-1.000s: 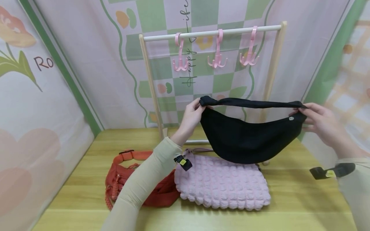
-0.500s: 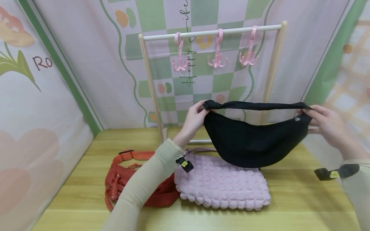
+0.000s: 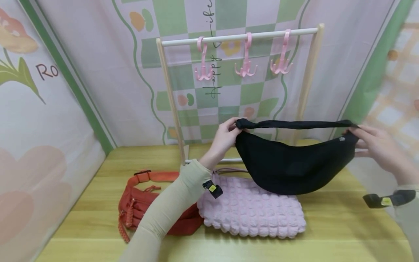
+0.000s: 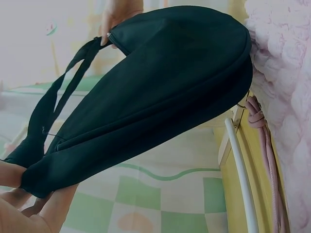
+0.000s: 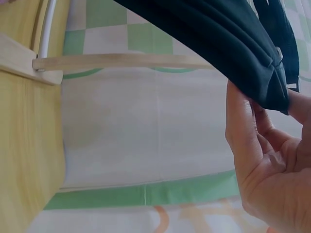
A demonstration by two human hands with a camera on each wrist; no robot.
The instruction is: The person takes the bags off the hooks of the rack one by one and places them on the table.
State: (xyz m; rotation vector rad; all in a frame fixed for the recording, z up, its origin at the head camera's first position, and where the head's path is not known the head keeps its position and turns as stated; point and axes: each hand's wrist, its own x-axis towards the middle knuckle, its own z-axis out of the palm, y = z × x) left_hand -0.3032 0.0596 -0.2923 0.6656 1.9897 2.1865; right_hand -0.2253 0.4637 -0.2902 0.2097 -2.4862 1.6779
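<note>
A black crescent-shaped sling bag point(image 3: 296, 165) hangs in the air between both hands, its strap point(image 3: 298, 125) stretched across the top. My left hand point(image 3: 224, 138) pinches the bag's left end, where strap and body meet. At the opposite end, my right hand point(image 3: 376, 147) grips the corner between thumb and fingers. The right wrist view shows the thumb and fingers of that hand point(image 5: 272, 150) on the bag's tip. Below the bag, partly covered by it, lies a pink puffy quilted bag point(image 3: 252, 211). A red bag point(image 3: 140, 203) lies further left, partly behind the left sleeve.
Behind the bags stands a wooden rack with a white top rail point(image 3: 226, 39). Three pink hooks hang from it: a left hook point(image 3: 203, 67), a middle hook point(image 3: 246, 65) and a right hook point(image 3: 281, 63). Everything stands on a wooden table point(image 3: 88, 222) before a patterned curtain.
Both hands have moved the black sling bag a little to the right and down. The pink bag, the red bag and the rack have stayed in place.
</note>
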